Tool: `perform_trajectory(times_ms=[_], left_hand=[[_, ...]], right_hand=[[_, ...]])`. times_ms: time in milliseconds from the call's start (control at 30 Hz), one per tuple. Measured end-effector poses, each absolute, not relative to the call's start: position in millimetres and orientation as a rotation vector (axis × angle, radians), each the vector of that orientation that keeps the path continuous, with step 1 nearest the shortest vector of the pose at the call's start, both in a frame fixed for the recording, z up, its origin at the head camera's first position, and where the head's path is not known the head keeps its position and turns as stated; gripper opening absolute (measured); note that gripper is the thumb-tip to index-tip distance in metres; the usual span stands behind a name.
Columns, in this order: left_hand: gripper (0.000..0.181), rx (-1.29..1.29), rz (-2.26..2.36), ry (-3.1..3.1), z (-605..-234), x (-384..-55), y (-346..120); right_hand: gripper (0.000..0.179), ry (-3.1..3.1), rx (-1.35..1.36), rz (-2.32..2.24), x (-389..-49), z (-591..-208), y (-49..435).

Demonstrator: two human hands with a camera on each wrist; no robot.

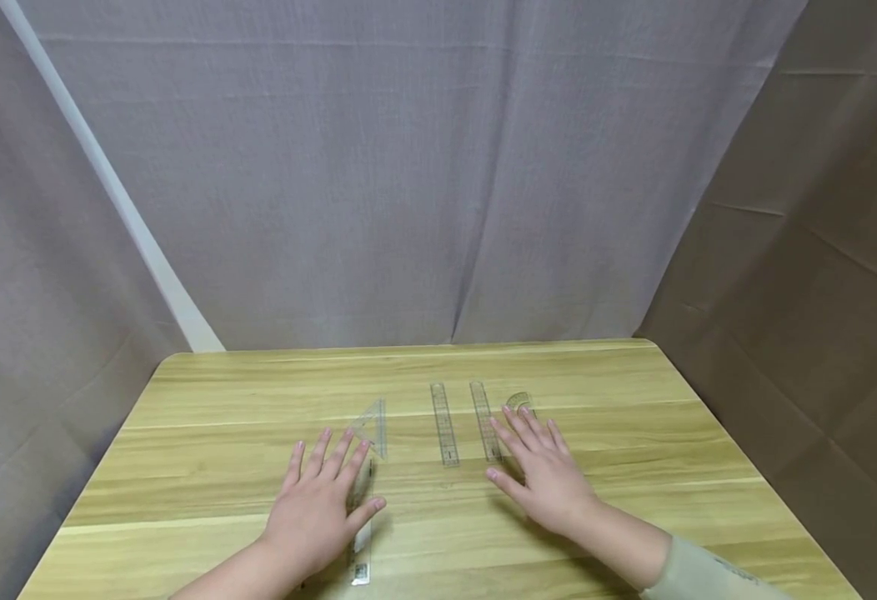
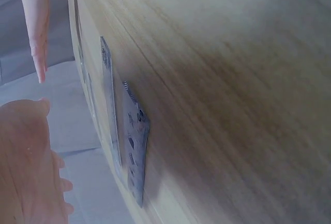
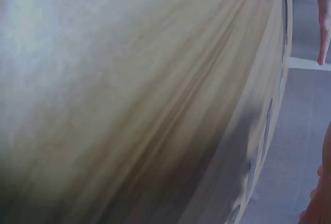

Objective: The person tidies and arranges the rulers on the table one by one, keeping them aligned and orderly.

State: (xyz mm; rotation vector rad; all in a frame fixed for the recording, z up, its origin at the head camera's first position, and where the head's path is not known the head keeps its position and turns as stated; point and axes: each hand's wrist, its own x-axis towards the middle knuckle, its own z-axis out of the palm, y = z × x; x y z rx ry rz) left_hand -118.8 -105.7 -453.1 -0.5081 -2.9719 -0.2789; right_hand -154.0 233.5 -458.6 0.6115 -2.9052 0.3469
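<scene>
My left hand (image 1: 314,512) hovers over the wooden table with its fingers spread, holding nothing. Partly covered by it lies a clear ruler-like strip (image 1: 361,550). A clear set square (image 1: 380,429) lies just past its fingertips. In the left wrist view, a flat plate with cut-out shapes (image 2: 135,146) lies beside a narrow clear strip (image 2: 109,100). My right hand (image 1: 543,475) is likewise raised, fingers straight, with nothing held. Near its fingertips lie a clear straight ruler (image 1: 479,408) and a protractor (image 1: 517,402), which the fingers partly hide. Another straight ruler (image 1: 443,425) lies between the hands.
The wooden table (image 1: 633,408) has rounded far corners. Grey cloth (image 1: 333,192) hangs behind it, and a darker cloth (image 1: 814,333) at the right. A pale strip (image 1: 131,217) shows between cloths at the left.
</scene>
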Motion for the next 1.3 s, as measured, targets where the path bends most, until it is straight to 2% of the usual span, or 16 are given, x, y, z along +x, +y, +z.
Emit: perform_trajectory(times_ms=[700, 1300], left_hand=[[0.08, -0.506, -0.28, -2.998, -452, -129, -96], [0.081, -0.543, -0.31, -3.036, -452, -143, -76]], right_hand=[[0.074, -2.893, 0.594, 0.342, -156, -465, 237], [0.071, -2.929, 0.596, 0.33, -179, -469, 236]])
